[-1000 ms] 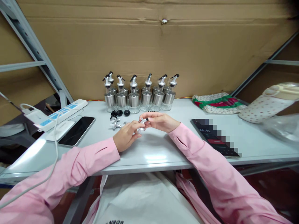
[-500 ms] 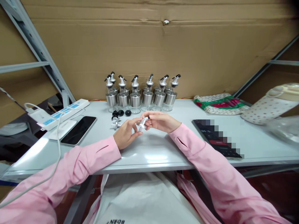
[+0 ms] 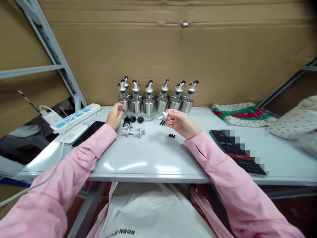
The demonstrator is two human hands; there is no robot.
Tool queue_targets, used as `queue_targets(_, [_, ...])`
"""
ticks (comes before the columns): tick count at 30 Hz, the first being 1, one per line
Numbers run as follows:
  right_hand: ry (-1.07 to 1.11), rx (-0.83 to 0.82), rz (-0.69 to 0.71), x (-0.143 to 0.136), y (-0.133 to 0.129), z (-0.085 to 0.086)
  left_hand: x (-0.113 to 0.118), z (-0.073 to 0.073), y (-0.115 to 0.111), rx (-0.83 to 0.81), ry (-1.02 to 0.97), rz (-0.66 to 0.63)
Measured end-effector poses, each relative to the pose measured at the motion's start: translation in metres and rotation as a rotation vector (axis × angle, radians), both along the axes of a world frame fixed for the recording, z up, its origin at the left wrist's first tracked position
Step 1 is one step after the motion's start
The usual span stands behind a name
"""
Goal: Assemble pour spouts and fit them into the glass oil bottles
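My right hand (image 3: pixel 182 124) pinches a white pouring spout (image 3: pixel 164 115) between thumb and fingers, raised over the table in front of the bottles. My left hand (image 3: pixel 115 116) is off to the left with thumb and fingers apart, beside the black ring seals (image 3: pixel 133 119) and the leftmost bottle. No object shows in it. Several loose spouts (image 3: pixel 140 133) lie on the table below the seals. Small black levers (image 3: pixel 162 122) lie just under the held spout, and small black plugs (image 3: pixel 171 136) sit below my right hand.
Glass bottles with steel sleeves (image 3: pixel 149 106) and fitted spouts stand in rows at the back. At left are a power strip (image 3: pixel 74 117), a white charger and a dark phone (image 3: pixel 89 132). On the right lie a dark tablet (image 3: pixel 235 148), a patterned cloth (image 3: pixel 244 114) and a dotted flask (image 3: pixel 292 117).
My left hand has let go of the spout and moved left, up towards the black seals. My right hand keeps the spout and has shifted slightly right. The view has turned a little.
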State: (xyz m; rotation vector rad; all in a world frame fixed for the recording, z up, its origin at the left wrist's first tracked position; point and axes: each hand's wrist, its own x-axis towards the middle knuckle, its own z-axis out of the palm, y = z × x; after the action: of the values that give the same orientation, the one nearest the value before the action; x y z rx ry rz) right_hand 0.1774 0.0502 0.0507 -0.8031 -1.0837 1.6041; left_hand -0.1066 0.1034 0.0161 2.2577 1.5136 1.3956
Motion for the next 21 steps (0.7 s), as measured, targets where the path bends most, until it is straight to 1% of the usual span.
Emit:
queue_targets(2, [-0.002,-0.008,0.004,0.0,0.0,-0.001,-0.009,-0.006,0.008,-0.139,0.12,0.013])
queue_targets(4, [-0.003,-0.003,0.012,-0.001,-0.001,-0.001,-0.013,-0.011,0.011,-0.241,0.191,0.0])
queue_targets(7, [-0.017,0.002,0.009,-0.002,-0.002,0.0,-0.012,-0.016,0.011,-0.288,0.251,-0.02])
queue_targets(12, [-0.031,0.002,0.004,-0.003,-0.002,0.001,-0.012,-0.017,0.01,-0.252,0.318,0.016])
queue_targets(16, [-0.037,0.007,0.006,-0.002,-0.002,0.001,-0.014,-0.021,0.011,-0.209,0.381,0.006])
queue_targets(19, [-0.045,0.013,0.003,-0.002,-0.002,0.0,-0.015,-0.021,0.013,-0.135,0.421,0.012])
queue_targets(21, [-0.05,0.015,-0.003,-0.002,-0.002,0.0,-0.013,-0.016,0.011,-0.037,0.353,0.046])
